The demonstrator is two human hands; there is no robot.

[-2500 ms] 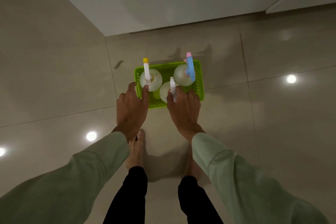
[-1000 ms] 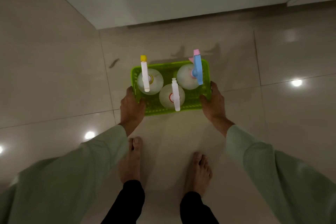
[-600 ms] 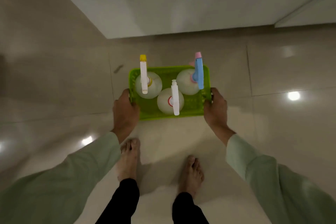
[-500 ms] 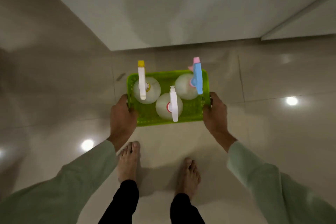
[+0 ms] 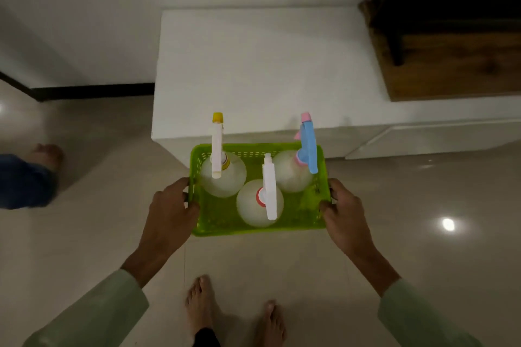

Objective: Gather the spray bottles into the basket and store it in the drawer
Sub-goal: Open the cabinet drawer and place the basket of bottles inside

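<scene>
A bright green plastic basket [image 5: 222,220] is held in the air in front of me, above the floor. My left hand [image 5: 169,211] grips its left side and my right hand [image 5: 345,211] grips its right side. Three clear spray bottles stand upright in it: one with a white trigger and yellow tip [image 5: 217,149] at the back left, one with a blue and pink trigger [image 5: 307,146] at the back right, one with a white trigger and red collar [image 5: 269,191] at the front middle. Just beyond the basket stands a low white cabinet [image 5: 267,65]; its drawer front [image 5: 428,138] looks closed.
Glossy beige floor tiles lie all around, with my bare feet [image 5: 234,315] below the basket. Another person's foot and blue trouser leg [image 5: 28,175] are at the left edge. A dark wooden unit [image 5: 456,36] stands on the cabinet's right part. A white wall is behind.
Both hands moved from the basket's near edge to its sides and lifted it off the floor. My view has risen, so the white cabinet's top now shows.
</scene>
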